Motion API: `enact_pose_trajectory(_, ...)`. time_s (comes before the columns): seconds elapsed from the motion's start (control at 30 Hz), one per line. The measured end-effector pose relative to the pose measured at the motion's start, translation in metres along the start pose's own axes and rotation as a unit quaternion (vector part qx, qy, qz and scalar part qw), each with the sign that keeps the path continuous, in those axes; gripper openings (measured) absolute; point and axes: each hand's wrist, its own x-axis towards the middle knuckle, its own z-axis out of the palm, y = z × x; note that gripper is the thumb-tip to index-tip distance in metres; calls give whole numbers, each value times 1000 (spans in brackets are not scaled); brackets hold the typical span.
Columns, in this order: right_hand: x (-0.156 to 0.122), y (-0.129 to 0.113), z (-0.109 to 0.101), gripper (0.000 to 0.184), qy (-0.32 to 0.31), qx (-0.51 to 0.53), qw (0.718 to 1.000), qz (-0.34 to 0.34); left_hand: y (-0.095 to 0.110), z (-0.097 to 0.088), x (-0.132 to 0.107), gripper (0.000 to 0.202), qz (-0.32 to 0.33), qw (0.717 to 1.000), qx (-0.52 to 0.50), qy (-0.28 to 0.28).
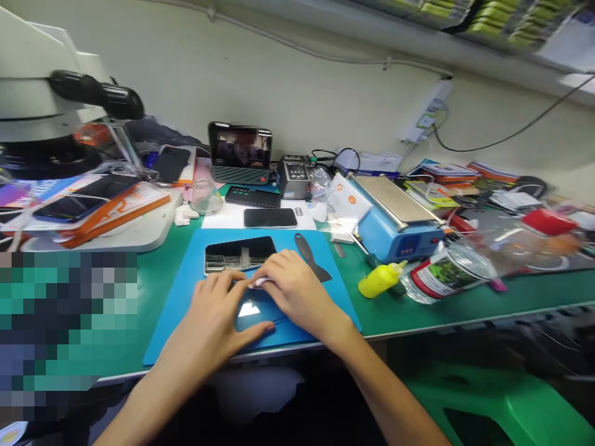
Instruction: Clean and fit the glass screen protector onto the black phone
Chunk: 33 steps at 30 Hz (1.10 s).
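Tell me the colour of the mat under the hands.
Blue; the mat shows best in the head view.

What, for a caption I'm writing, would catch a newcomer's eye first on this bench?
The left hand and right hand meet over a dark panel on the blue mat at the centre, with a small pale piece at their fingertips. To the right stand a blue machine and a yellow bottle. A white microscope looms at upper left.
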Motion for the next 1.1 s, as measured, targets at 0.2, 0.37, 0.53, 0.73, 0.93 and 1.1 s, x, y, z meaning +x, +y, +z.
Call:
enact_pose_trajectory(0.2, -9, 5, 8, 11, -35, -35, 999, 0, -5, 6, -2, 56, -2, 1000, -11, 3)
enact_pose_trajectory(0.37, -15, 7, -2, 17, -64, -57, 996, -28, -3, 2, -2, 54, -8, 1000, -7, -8)
enact_pose_trajectory(0.53, -25, 13, -17, 22, -78, -74, 994, -31, -1, 0, -2, 56, -7, 1000, -9, -12)
enact_pose_trajectory(0.73, -30, 26, -34, 23, -78, -54, 995, -29, 1, -2, -2, 58, -16, 1000, -12, -7)
enact_pose_trajectory(0.93, -23, 14, -19, 16, -8, -9, 1000, 12, 4, -3, 2, 56, -17, 1000, -16, -2)
enact_pose_trajectory(1.1, -17, -1, 8, 15, 0, -10, 1000, -12, 4, -4, 1, 53, -22, 1000, -14, -11)
